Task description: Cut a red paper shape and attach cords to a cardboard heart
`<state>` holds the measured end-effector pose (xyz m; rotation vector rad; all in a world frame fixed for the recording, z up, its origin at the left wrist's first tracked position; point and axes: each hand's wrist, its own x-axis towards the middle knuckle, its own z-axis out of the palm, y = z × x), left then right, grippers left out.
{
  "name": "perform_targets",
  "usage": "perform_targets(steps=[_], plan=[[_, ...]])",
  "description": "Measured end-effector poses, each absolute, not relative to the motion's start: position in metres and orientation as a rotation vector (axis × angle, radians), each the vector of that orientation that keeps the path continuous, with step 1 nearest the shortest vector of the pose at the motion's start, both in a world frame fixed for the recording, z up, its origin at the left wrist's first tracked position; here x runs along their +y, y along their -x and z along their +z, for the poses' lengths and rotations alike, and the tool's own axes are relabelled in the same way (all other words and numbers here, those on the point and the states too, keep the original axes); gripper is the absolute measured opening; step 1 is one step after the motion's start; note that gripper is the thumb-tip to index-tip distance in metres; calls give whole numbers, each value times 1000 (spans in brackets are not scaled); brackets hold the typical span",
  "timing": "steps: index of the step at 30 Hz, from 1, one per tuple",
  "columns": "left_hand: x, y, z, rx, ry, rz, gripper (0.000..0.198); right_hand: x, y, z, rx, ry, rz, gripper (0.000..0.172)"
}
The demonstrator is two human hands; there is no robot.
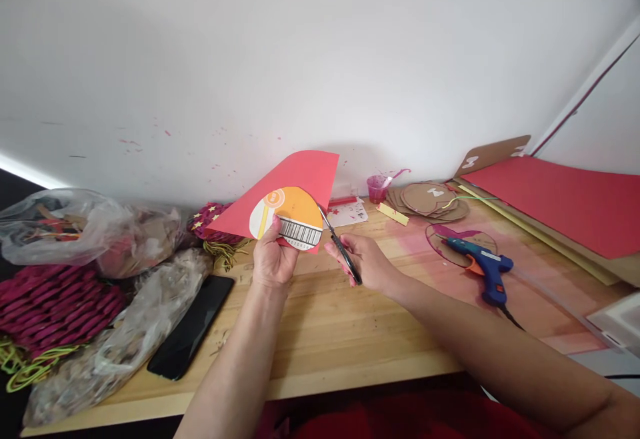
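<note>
My left hand (276, 258) pinches a rounded cardboard cutout (305, 207) together with a sheet of red paper (300, 169) behind it. The cutout is orange and white, printed with a barcode, and its curved edge lies against the red sheet. In my right hand (367, 262) is a pair of black-handled scissors (344, 252). Their blades point up and left and meet the red paper at the right edge of the cutout. Whether the blades are parted is too small to tell.
Right of my hands lie a blue glue gun (480, 262), stacked cardboard cutouts (425, 199), a pink cup (376, 189) and red sheets (565, 192). At left are a black phone (193, 326), plastic bags (135, 339) and magenta bundles (55, 306). A white wall (320, 59) stands behind the table.
</note>
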<state>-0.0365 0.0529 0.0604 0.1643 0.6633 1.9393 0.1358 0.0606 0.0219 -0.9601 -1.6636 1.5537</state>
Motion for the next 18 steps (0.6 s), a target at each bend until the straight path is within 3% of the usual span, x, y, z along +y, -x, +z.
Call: perform_targets(steps=[18], plan=[[53, 40, 54, 667, -124, 1923, 32, 65, -137, 17, -1685, 934, 1669, 46]])
